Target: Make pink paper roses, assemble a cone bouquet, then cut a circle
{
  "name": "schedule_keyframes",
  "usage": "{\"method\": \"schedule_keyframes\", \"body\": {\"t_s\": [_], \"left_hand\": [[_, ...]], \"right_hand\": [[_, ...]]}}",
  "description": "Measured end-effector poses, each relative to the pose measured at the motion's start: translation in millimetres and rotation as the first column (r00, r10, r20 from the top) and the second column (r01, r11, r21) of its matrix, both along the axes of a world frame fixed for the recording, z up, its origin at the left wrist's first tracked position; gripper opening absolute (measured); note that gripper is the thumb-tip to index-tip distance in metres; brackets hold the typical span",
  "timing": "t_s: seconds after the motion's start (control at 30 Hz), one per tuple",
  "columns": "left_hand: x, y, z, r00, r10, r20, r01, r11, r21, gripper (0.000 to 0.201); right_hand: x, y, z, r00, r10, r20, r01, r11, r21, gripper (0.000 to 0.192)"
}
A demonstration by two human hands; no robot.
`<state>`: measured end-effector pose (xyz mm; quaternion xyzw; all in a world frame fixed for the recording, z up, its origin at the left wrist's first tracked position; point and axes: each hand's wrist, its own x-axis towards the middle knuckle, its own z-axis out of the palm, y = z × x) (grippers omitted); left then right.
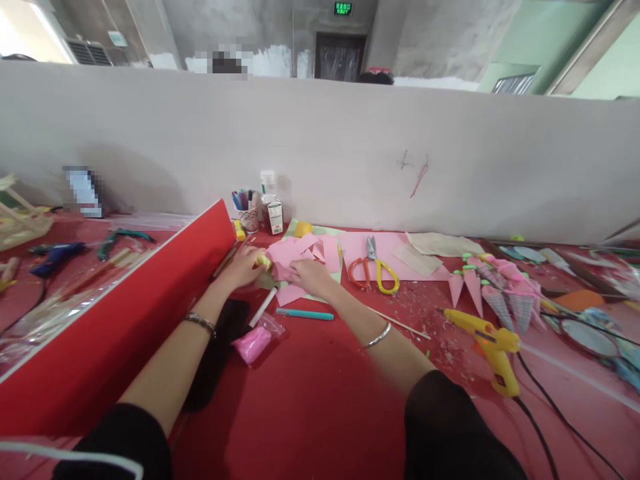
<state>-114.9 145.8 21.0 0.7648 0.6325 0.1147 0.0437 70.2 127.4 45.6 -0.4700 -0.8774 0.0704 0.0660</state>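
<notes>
My left hand (243, 268) reaches to the near-left side of a pile of pink paper (305, 248). Its fingers are curled at a small crumpled yellow piece (264, 260), whose kind I cannot make out. My right hand (313, 278) lies at the front of the pile, fingers bent and closed on the edge of a pink sheet. Loose pink strips lie on top, with a pale green sheet (320, 289) partly under them. Closer to me are a turquoise pen (305, 314), a white marker (263, 307) and a bag of pink clay (253, 344).
Scissors (371, 257) with red and yellow handles lie right of the pile. A yellow glue gun (485, 340) with a cord rests beyond, near pink cones (473, 287). A tall red board (150, 293) stands at left. A pen cup (247, 217) and bottle (269, 187) stand behind.
</notes>
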Motion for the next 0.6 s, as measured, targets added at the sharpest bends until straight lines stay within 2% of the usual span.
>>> {"method": "schedule_keyframes", "body": {"t_s": [0.1,0.23,0.43,0.5,0.53,0.6], "left_hand": [[2,0,-7.6,1.000,-0.009,0.007,0.009,1.000,-0.006,0.049],[10,-2,-6.5,0.999,0.042,-0.019,-0.042,0.999,0.008,0.061],[18,-1,2.4,0.990,0.118,-0.072,-0.116,0.993,0.026,0.040],[15,-4,5.6,0.986,0.143,-0.085,-0.139,0.989,0.045,0.041],[13,-6,7.8,0.982,0.164,-0.096,-0.158,0.986,0.058,0.044],[8,-12,13.4,0.968,0.219,-0.121,-0.210,0.974,0.083,0.049]], "right_hand": [[8,13,10.3,0.995,-0.072,-0.067,0.075,0.996,0.038,0.023],[10,27,18.1,0.966,-0.209,-0.149,0.227,0.967,0.116,0.034],[0,32,4.5,0.928,-0.349,-0.134,0.364,0.925,0.108,0.044],[-4,30,0.3,0.933,-0.336,-0.127,0.350,0.930,0.111,0.047],[-6,28,-1.1,0.950,-0.288,-0.121,0.303,0.945,0.126,0.049],[-9,25,-3.9,0.990,-0.117,-0.079,0.128,0.979,0.159,0.051]]}}
